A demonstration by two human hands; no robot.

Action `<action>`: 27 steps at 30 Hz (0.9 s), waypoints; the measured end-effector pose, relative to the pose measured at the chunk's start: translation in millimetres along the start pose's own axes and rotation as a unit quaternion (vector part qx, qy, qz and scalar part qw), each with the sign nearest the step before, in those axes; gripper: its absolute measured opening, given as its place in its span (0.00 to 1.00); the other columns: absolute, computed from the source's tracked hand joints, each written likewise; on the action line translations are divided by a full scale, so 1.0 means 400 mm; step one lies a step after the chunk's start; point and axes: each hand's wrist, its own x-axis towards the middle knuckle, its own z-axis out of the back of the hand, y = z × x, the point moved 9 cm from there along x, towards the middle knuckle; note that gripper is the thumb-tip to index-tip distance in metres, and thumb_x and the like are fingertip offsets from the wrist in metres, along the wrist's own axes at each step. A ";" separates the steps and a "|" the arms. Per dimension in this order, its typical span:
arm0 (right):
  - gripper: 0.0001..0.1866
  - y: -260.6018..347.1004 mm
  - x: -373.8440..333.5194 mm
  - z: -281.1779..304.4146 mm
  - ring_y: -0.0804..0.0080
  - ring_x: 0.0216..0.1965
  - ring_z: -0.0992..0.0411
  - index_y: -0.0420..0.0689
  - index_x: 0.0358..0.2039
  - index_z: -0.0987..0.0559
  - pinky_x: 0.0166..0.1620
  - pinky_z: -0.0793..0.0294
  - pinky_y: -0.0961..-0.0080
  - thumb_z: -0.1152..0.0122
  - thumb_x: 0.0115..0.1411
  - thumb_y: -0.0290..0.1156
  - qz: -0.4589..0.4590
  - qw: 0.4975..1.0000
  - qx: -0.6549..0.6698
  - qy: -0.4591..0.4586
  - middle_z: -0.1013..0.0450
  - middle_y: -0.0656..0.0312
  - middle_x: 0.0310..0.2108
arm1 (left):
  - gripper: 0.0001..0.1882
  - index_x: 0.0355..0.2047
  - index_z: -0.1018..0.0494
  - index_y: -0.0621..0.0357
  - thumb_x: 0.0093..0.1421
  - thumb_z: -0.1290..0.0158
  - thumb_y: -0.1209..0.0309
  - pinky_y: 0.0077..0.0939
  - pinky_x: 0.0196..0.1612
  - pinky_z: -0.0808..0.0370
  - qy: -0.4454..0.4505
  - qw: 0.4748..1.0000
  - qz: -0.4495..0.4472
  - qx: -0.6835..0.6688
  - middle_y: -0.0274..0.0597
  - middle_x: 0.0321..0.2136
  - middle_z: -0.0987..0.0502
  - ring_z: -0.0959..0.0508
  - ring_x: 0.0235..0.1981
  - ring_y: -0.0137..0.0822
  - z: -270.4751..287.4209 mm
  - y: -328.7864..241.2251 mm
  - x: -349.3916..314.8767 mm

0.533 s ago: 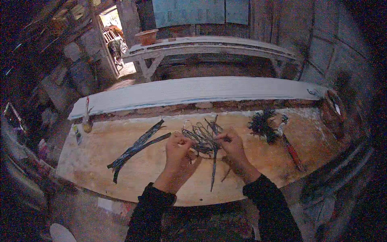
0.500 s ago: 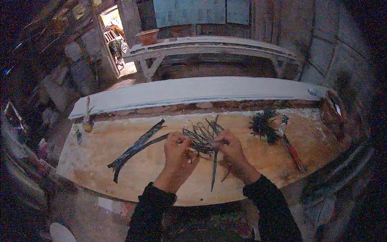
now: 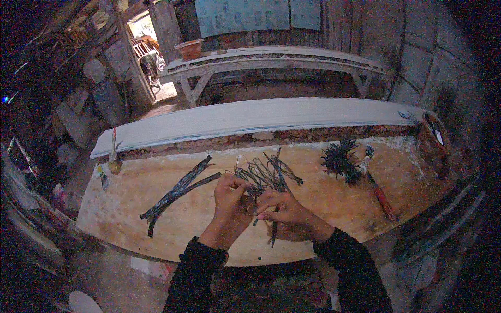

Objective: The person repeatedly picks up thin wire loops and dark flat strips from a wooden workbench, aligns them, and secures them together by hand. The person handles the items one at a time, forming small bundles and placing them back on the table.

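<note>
Close together over the middle of the wooden board, my left hand [image 3: 230, 202] and my right hand [image 3: 289, 213] are both closed, fingertips nearly touching. Whatever they pinch is small and dark, mostly covered by the fingers. Just beyond the fingertips lies a loose heap of bent wire loops [image 3: 257, 171], with dark strips [image 3: 284, 169] at its right side. Part of a dark strip sticks out below my right hand. To the left of my left hand, several long flat black strips [image 3: 180, 189] lie crossed on the board.
On the board's right are a dark bristly tuft [image 3: 340, 160] and a red-handled tool [image 3: 381, 195]. A white raised ledge [image 3: 261, 116] runs behind the board [image 3: 203, 245]. A small brush-like stick [image 3: 114, 151] stands at the left. Farther back, a bench [image 3: 271, 58] carries a clay pot [image 3: 190, 49].
My right hand has moved left and toward me, from beside the wire heap to my left fingertips. My left hand has barely shifted. More of the dark strips at the heap's right now shows.
</note>
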 end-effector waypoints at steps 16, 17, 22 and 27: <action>0.06 -0.094 -0.054 0.161 0.80 0.31 0.33 0.46 0.26 0.29 0.35 0.33 0.80 0.39 0.52 0.25 -0.222 0.916 0.032 -0.333 0.32 0.69 0.28 | 0.07 0.29 0.26 0.61 0.54 0.43 0.70 0.24 0.41 0.32 0.225 0.968 0.006 -0.110 0.34 0.32 0.33 0.31 0.37 0.30 -0.120 0.096 -0.054; 0.06 -0.087 -0.054 0.168 0.80 0.31 0.33 0.46 0.27 0.29 0.35 0.33 0.81 0.40 0.53 0.25 -0.233 0.911 0.018 -0.340 0.32 0.69 0.28 | 0.08 0.30 0.27 0.61 0.55 0.43 0.69 0.24 0.41 0.32 0.249 0.965 -0.057 -0.060 0.33 0.32 0.33 0.31 0.38 0.30 -0.134 0.070 -0.062; 0.04 -0.113 -0.062 0.189 0.80 0.29 0.37 0.46 0.29 0.29 0.34 0.37 0.82 0.42 0.55 0.27 -0.221 0.905 -0.013 -0.363 0.33 0.70 0.28 | 0.10 0.32 0.27 0.59 0.56 0.43 0.66 0.24 0.43 0.33 0.365 0.923 0.011 -0.119 0.32 0.36 0.37 0.33 0.42 0.29 -0.211 0.077 -0.125; 0.05 -0.103 -0.045 0.196 0.77 0.29 0.39 0.44 0.32 0.25 0.35 0.37 0.80 0.40 0.56 0.30 -0.135 0.907 -0.055 -0.396 0.34 0.67 0.28 | 0.11 0.32 0.27 0.60 0.56 0.43 0.65 0.25 0.44 0.32 0.354 0.918 0.093 -0.155 0.33 0.39 0.39 0.35 0.44 0.29 -0.217 0.074 -0.154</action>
